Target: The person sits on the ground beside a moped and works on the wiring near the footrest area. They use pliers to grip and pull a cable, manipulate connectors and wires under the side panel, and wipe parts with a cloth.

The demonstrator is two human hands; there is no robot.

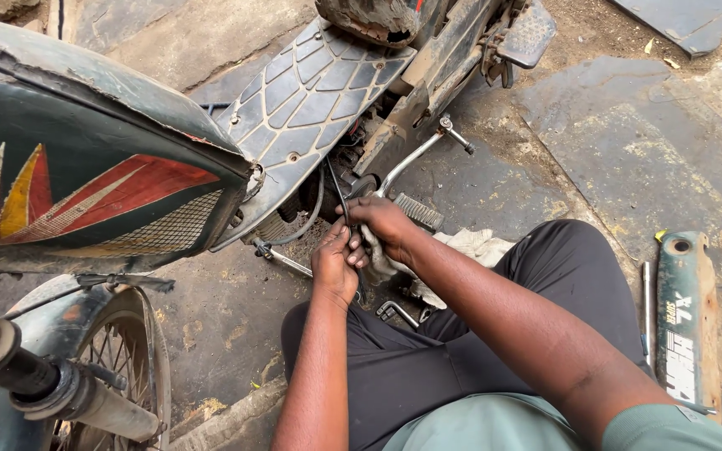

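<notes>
At the far left I see the motorcycle's fuel tank (85,167), dark green with a red and yellow flash, lying tipped toward me, and below it the spoked front wheel (119,351) and the end of a handlebar grip (35,380). The bike lies on its side, which I judge is why its underside and engine area face up where the hands can reach. Moving right, the patterned grey side panel (311,92) slopes up toward the torn seat (373,21).

My left hand (334,266) is closed, its fingers curled around a thin black cable (338,194) that runs up into the engine area beside the panel. My right hand (384,227) sits just above and touching it, also closed, pinching the same cable near the base of the chrome kick lever (415,154). Both grip close together, likely to steady the cable where it enters the machine.

A dirty white rag (461,246) lies under the right forearm, over the knee of the dark trousers (561,276). At the far right, on the stained concrete ground (612,142), rest a green metal cover (685,317) and a slim rod (646,301) beside it, well apart from the hands.
</notes>
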